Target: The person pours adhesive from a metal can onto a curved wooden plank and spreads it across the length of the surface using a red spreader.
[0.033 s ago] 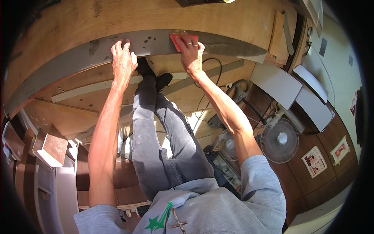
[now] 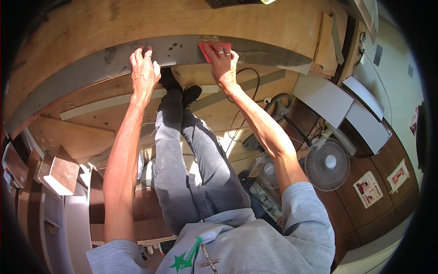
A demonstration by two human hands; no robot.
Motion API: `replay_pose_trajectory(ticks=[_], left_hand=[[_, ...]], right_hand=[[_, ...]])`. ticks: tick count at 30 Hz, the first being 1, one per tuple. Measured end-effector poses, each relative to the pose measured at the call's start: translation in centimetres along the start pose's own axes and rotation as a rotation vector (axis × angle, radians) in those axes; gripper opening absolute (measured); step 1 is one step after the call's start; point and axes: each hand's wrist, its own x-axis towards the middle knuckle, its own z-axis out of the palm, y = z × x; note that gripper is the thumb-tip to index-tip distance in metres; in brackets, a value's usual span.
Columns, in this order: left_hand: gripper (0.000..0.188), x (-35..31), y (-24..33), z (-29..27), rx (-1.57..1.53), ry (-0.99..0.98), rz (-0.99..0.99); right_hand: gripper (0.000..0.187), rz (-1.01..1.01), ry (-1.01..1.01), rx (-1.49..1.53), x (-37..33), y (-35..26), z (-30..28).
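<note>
A flat red rectangular piece (image 2: pixel 205 51) lies under the fingers of my right hand (image 2: pixel 224 66); whether it is a pad, a sheet or a spreader I cannot tell. It presses on a long curved grey strip (image 2: pixel 182 51), beside a small brownish patch at the strip's far edge. Rings show on two places of that hand's fingers. My left hand (image 2: pixel 144 71) rests on the same strip further left, its fingers bent and apart, the thumb by the near edge. Dark spots and smudges mark the grey surface between and beside the hands.
A wooden panel (image 2: pixel 155 20) spans the far side. My legs and dark shoes (image 2: pixel 191 95) are below the strip. To the right stand a fan (image 2: pixel 327 163), white curved panels (image 2: pixel 324 98) and a black cable (image 2: pixel 259 82). Wooden box pieces (image 2: pixel 64 171) stand at left.
My right hand and the red piece have shifted very slightly left. My left hand has not visibly moved.
</note>
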Motion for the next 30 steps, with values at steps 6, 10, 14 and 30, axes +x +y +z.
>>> replay_pose_trajectory(ticks=[6,10,14,30], left_hand=[[0.048,-0.1,-0.2,0.0,-0.001,0.005,-0.01],[0.047,0.0,-0.2,0.3,0.017,0.009,0.002],[0.049,0.0,-0.1,0.3,0.004,0.012,-0.011],[0.048,-0.1,-0.2,0.5,0.029,0.043,0.005]], right_hand=[[0.055,0.002,0.065,0.021,1.2,-0.2,-1.7],[0.05,0.001,0.065,-0.003,2.0,0.8,-0.9],[0.049,0.004,0.052,-0.008,2.0,0.9,-0.2],[0.052,-0.013,0.067,-0.009,2.1,1.2,0.8]])
